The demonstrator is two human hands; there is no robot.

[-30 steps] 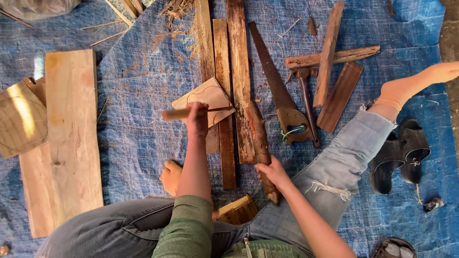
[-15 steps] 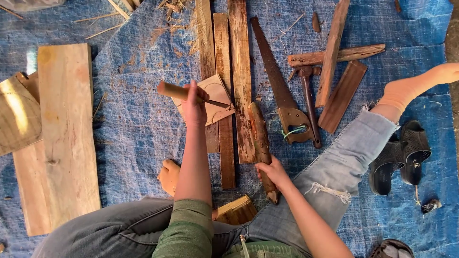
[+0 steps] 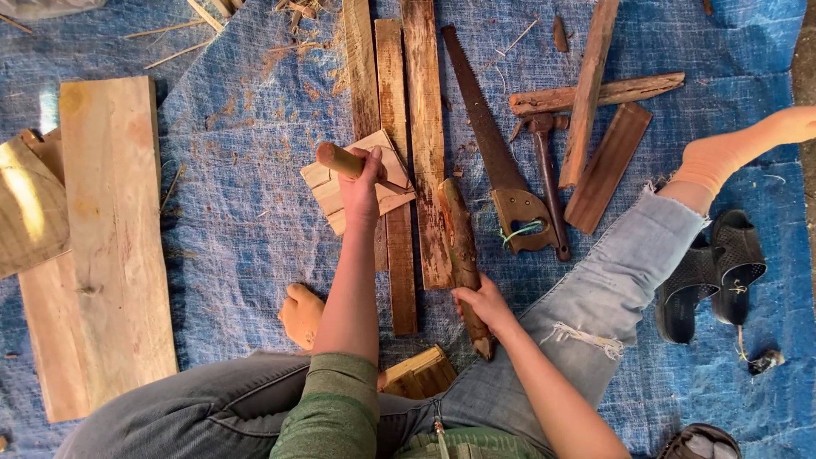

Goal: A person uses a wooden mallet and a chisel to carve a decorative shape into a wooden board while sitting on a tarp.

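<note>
The left hand (image 3: 361, 183) is closed around a tool with a short, round, pale-brown wooden handle (image 3: 340, 159), held above a small square board (image 3: 357, 183) made of pale joined slats lying on the blue tarp (image 3: 238, 212). The right hand (image 3: 484, 302) grips a rough, bark-covered stick (image 3: 463, 255), dark brown and knobbly, which lies lengthwise just right of the long planks (image 3: 408, 127), near the person's lap. Further right lie a handsaw (image 3: 493, 153) and a hammer (image 3: 548, 183), with a wide pale board (image 3: 110, 238) well off to the left.
</note>
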